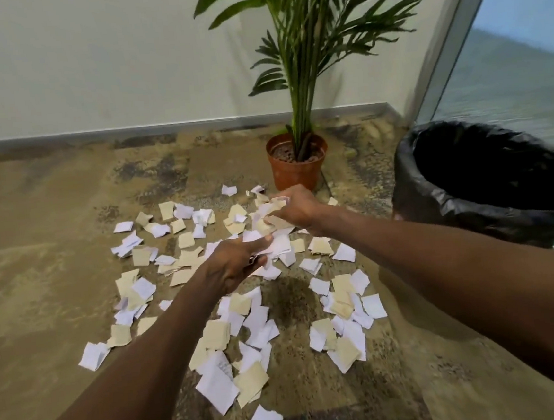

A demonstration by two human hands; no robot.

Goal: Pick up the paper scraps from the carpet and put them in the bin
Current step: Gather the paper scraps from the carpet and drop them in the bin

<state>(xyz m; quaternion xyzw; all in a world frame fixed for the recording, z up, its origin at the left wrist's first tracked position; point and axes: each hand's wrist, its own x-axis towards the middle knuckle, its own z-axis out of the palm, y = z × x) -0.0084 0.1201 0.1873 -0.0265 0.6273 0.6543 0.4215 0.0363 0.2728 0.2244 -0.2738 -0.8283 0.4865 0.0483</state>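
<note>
Crumpled square paper scraps [216, 379] litter mottled carpet [56, 262] beside black-lined bin [488, 188]

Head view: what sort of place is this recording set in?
Probably an office or lobby corner. Patterned tan and grey commercial carpet runs to a grey skirting strip under a plain pale wall, with a palm in a terracotta-coloured plastic pot and a round bin lined with a black bag beside tall glazing.
</note>
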